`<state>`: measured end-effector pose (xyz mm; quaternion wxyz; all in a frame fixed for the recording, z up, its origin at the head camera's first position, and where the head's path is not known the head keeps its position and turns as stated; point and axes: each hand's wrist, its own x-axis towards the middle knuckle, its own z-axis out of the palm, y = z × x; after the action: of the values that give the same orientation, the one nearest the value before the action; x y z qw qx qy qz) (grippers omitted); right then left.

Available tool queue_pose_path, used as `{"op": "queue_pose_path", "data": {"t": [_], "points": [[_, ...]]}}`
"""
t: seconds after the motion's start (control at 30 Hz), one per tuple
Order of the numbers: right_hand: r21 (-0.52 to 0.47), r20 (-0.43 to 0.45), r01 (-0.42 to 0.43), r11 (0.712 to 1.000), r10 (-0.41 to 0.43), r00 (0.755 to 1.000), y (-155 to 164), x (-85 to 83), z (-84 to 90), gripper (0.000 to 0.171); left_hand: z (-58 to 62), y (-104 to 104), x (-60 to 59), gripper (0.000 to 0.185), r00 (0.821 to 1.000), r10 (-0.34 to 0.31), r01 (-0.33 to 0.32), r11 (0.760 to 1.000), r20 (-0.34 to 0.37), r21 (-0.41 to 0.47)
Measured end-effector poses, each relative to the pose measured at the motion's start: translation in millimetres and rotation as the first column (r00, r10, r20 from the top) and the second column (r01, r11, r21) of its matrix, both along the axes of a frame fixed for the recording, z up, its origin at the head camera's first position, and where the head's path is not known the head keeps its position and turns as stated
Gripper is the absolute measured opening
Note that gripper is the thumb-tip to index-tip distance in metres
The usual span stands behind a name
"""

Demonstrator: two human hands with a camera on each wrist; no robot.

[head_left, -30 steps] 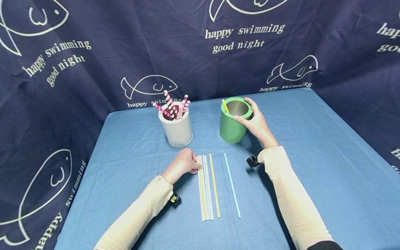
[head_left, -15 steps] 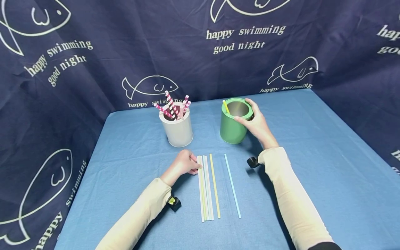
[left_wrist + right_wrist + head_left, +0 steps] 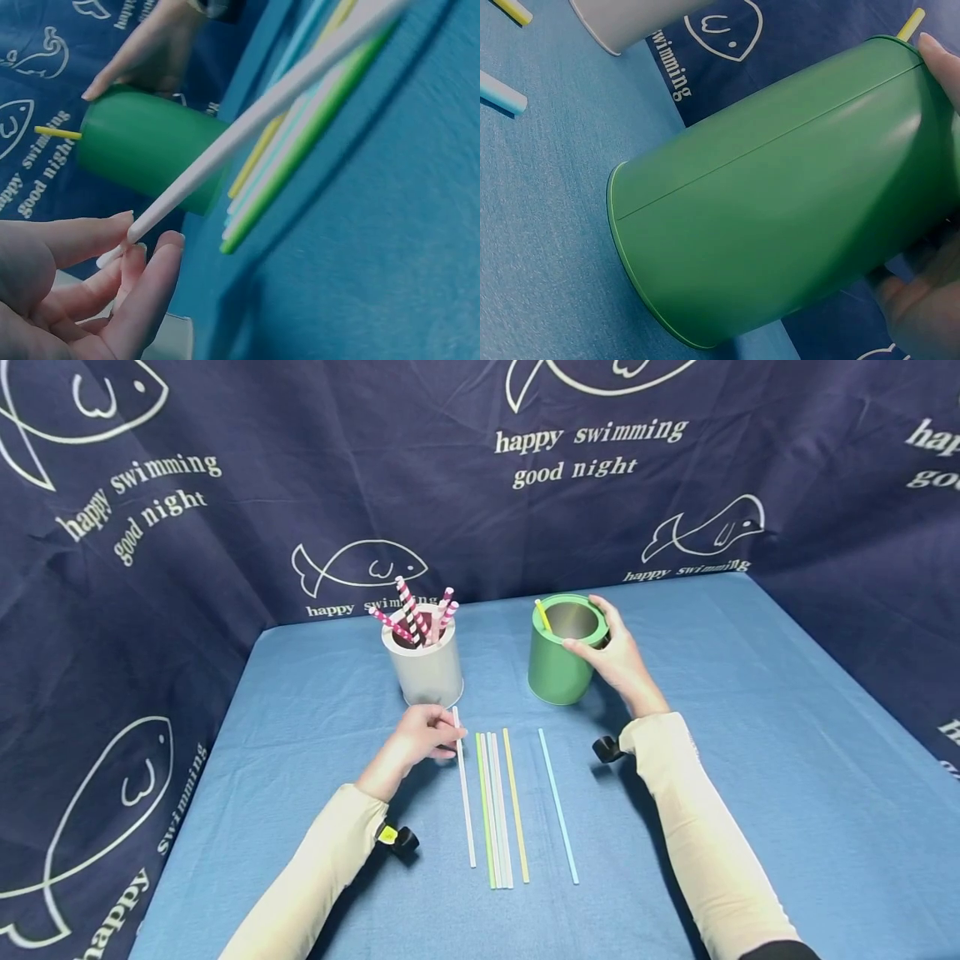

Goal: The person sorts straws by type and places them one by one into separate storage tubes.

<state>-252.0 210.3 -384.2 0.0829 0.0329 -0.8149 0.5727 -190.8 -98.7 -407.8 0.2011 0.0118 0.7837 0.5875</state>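
1. Head view showed the left hand [image 3: 423, 735] a little left of the frame's middle, its thumb and fingertips narrowly pinching a white drinking straw [image 3: 466, 797] near the upper end.
2. Right hand [image 3: 615, 660], right of the middle and higher, was spread rather wide across the green can [image 3: 560, 668], with the thumb at the front of the rim. This can stood upright, and one yellow straw [image 3: 542, 616] leaned in the left part of its mouth.
3. Left wrist view placed the held straw diagonally across the upper middle, above the lying straws, with a separate shadow. I judged it at least partly off the blue tablecloth [image 3: 750, 760]; whether its far end touched, I could not tell.
4. Lower middle of the head view held the green straw [image 3: 485, 810], the pale straws [image 3: 501, 810] close beside it, then the single yellow one and the blue straw [image 3: 558, 806] more apart.
5. White can [image 3: 431, 672], with patterned straws inside, stood just beyond the left hand.
6. For good work, in my judgement, the pinch needed to be light but sure, because a thin tube could flatten or swing; the long end had to clear its neighbours, and the can needed calm steadying, without pushing.
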Motion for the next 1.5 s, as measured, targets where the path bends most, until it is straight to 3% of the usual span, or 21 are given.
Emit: {"op": "queue_pose_path", "data": {"t": [0.53, 0.8, 1.13, 1.23, 1.3, 1.37, 1.5], "points": [[-0.003, 0.005, 0.001, 1.0, -0.001, 1.0, -0.4, -0.2, -0.7, 0.083, 34.4, -8.8, 12.3, 0.004, 0.996, 0.047, -0.032, 0.981, -0.073, 0.192], [-0.002, 0.006, -0.003, 1.0, 0.003, 1.0, 0.8, -0.5, -2.3, 0.084, 43.0, -8.2, 16.8, 0.013, 0.985, 0.046, -0.025, 0.992, -0.165, 0.128], [0.005, 0.004, -0.004, 1.0, 0.004, 1.0, 0.6, -1.9, -1.0, 0.083, 52.5, -2.4, 20.9, 0.02, 0.942, 0.081, -0.053, 0.994, -0.326, 0.093], [0.009, 0.005, -0.008, 1.0, 0.007, 1.0, 0.4, -2.1, -0.9, 0.084, 56.2, 1.1, 24.6, 0.018, 0.911, 0.086, -0.063, 0.996, -0.404, 0.069], [0.009, 0.01, -0.01, 1.0, 0.01, 1.0, 0.4, -2.0, -0.7, 0.084, 59.9, 4.5, 29.7, 0.016, 0.87, 0.082, -0.078, 0.997, -0.486, 0.028], [0.006, 0.011, -0.013, 1.0, 0.012, 1.0, 0.2, -1.8, -0.7, 0.083, 63.8, 8.3, 35.9, 0.014, 0.811, 0.072, -0.093, 0.996, -0.58, -0.007], [-0.007, 0.008, -0.013, 1.0, 0.013, 1.0, 0.0, -1.2, -0.3, 0.083, 70.9, 15.9, 43.5, 0.009, 0.675, 0.066, -0.125, 0.992, -0.735, -0.026]]}}
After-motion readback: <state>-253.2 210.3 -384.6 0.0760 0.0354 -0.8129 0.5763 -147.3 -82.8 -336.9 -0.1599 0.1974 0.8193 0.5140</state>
